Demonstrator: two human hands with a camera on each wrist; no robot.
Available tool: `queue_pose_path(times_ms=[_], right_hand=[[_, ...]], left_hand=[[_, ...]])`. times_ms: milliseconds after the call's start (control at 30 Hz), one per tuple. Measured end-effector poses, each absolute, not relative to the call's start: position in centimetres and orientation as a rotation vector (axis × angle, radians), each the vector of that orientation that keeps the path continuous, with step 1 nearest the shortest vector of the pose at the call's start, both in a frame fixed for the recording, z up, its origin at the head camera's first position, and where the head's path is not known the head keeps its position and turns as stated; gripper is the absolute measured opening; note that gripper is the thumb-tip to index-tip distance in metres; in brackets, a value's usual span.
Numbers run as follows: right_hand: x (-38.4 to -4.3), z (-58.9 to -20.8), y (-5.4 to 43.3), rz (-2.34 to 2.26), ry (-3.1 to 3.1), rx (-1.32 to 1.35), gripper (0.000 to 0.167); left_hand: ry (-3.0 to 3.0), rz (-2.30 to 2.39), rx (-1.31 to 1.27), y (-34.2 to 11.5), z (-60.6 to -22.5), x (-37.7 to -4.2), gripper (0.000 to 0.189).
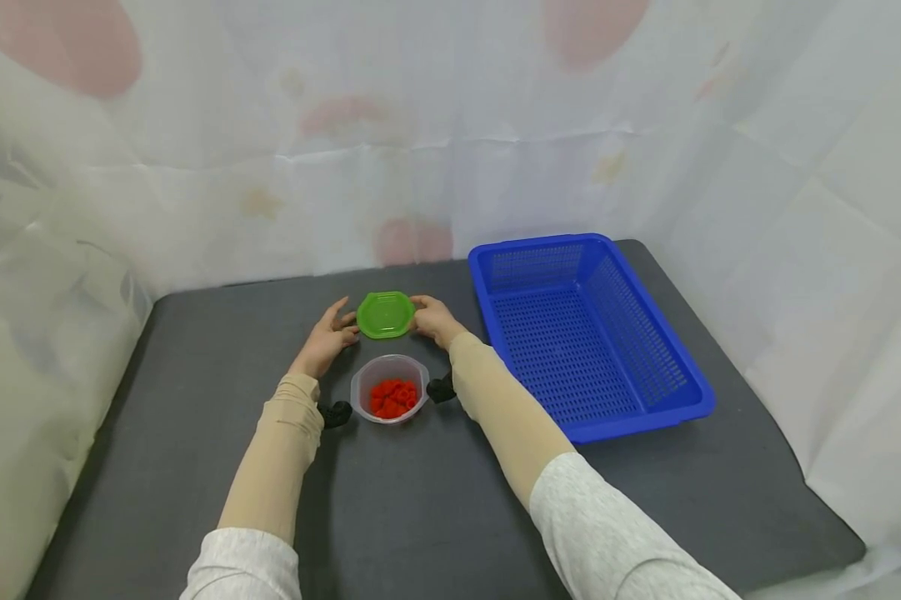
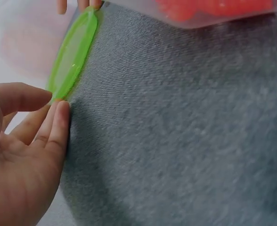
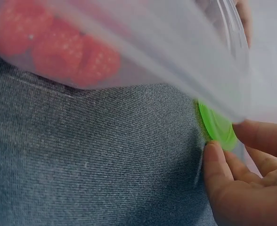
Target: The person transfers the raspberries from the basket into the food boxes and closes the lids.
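A green lid (image 1: 386,315) lies flat just beyond a clear plastic container (image 1: 358,392) on the grey table. Several red raspberries (image 1: 393,398) fill the container's bottom. At the lid's left edge, my left hand (image 1: 327,340) pinches the rim between thumb and fingertips, as the left wrist view shows with the lid (image 2: 72,59) seen edge-on. My right hand (image 1: 433,320) pinches the opposite edge. In the right wrist view its thumb and fingers (image 3: 218,160) meet at the green rim (image 3: 216,125), partly hidden behind the container wall (image 3: 176,66).
To the right stands a large blue plastic basket (image 1: 668,417) with slotted sides, close to my right forearm. A white curtain (image 1: 495,200) with faded spots hangs along the back and sides of the grey table (image 1: 195,433). Black wrist mounts (image 1: 441,388) flank the container.
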State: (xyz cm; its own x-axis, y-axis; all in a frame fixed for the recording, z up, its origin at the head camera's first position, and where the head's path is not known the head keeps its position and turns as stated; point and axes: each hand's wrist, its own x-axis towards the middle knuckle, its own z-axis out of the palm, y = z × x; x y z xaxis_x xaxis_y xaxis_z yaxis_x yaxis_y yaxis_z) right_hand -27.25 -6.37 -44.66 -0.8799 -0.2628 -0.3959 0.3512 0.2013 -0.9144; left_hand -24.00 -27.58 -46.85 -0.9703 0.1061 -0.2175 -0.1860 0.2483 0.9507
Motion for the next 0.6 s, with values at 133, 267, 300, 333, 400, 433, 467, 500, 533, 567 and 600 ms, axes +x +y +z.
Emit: queue_pose_path(times_ms=[133,267,300,333,400,433,467,500,533,567,600], right_hand=[[-27.1,-44.7,-6.3,-1.737,1.992,0.096,0.066],[-26.9,-44.6,-6.2,-1.752,2.033,0.081,0.065],[-26.8,-44.5,-6.2,-1.758,2.048,0.074,0.065],[-26.7,-44.5,-6.2,-1.766,2.064,0.065,0.064],[-26.5,-44.3,-6.3,-1.785,2.09,0.054,0.064],[-26.4,-44.2,-6.3,-1.795,2.1,0.048,0.064],[-26.3,-44.0,-6.3,-1.803,2.116,0.044,0.064],[-26.2,-43.9,-6.3,-1.806,2.134,0.04,0.063],[-26.2,-43.7,-6.3,-1.81,2.156,0.038,0.062],[-26.0,-43.5,-6.3,-1.812,2.179,0.038,0.061],[-25.9,-43.3,-6.3,-1.803,2.21,0.032,0.06]], left_hand=[[2.318,1.823,-0.094,-27.3,-47.0,-23.8,0.077],[2.305,1.892,-0.129,-27.0,-46.7,-23.4,0.079],[2.299,1.907,-0.139,-26.9,-46.6,-23.3,0.079],[2.29,1.925,-0.149,-26.9,-46.4,-23.2,0.078],[2.29,1.949,-0.167,-26.7,-46.2,-22.9,0.077],[2.297,1.959,-0.178,-26.6,-46.1,-22.7,0.076],[2.306,1.976,-0.186,-26.5,-46.0,-22.6,0.075],[2.326,1.983,-0.182,-26.5,-45.9,-22.4,0.075],[2.344,1.995,-0.183,-26.4,-45.7,-22.3,0.074],[2.365,2.003,-0.179,-26.3,-45.6,-22.2,0.074],[2.38,2.017,-0.178,-26.1,-45.4,-22.1,0.074]])
